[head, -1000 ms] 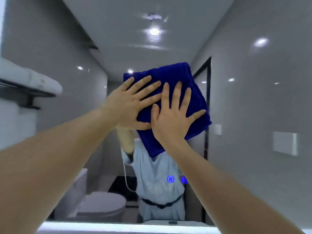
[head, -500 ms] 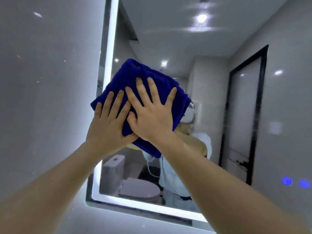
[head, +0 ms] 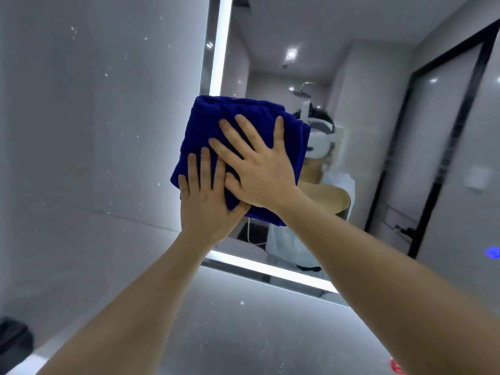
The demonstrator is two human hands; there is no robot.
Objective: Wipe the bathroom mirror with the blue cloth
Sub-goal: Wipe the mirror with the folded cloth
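In the head view, the folded blue cloth (head: 243,125) lies flat against the mirror (head: 378,117) at its left edge. It covers part of the upright lit strip (head: 222,50) of the frame, and its left corner reaches past the frame over the grey wall (head: 94,131). Both hands press on it from the near side with bare arms stretched up. The left hand (head: 205,209) sits low on the cloth, its fingers (head: 205,169) straight and close together, pointing up, with the thumb along the cloth's bottom edge; it grips nothing. The right hand (head: 262,174) lies higher and to the right, palm flat, its fingers (head: 278,133) straight and spread wide; its thumb rests beside the left hand's index finger, and it too only presses. A second lit strip (head: 270,269) runs along the mirror's lower edge. To the right of the cloth, the glass reflects a white headset (head: 322,139), a pale shirt (head: 286,244), a black-framed door (head: 438,158), a shower head (head: 300,93) and a ceiling lamp (head: 290,54). A small blue light (head: 491,251) glows at the far right. Pale specks dot the wall. A dark object (head: 13,342) sits at the bottom left corner and something red (head: 396,368) at the bottom right; both are too cut off to identify.
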